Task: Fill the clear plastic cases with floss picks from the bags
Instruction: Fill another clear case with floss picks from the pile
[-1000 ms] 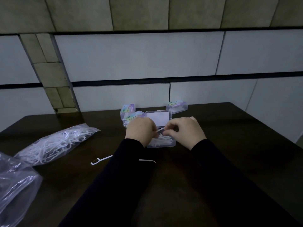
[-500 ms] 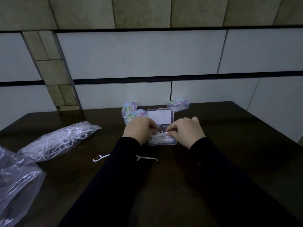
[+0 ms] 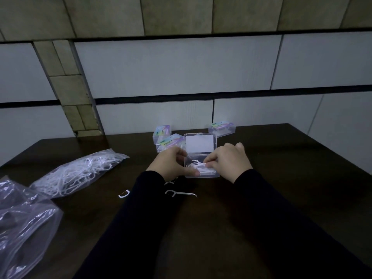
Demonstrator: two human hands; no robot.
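Clear glossy plastic case (image 3: 201,156), dark wood table (image 3: 281,178)

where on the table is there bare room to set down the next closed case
The right side of the table is bare, from the right hand to the table's edge. The left is crowded: the bag of floss picks, a second bag, and loose picks near the sleeves. Closed cases stand behind the open case.

Four clear plastic cases sit on the dark table: one open case (image 3: 201,147) holding floss picks and three closed, labelled ones (image 3: 162,131) (image 3: 171,141) (image 3: 222,129). Two plastic bags (image 3: 78,174) (image 3: 22,222) lie at left. Two loose floss picks (image 3: 124,193) (image 3: 179,193) show plainly.
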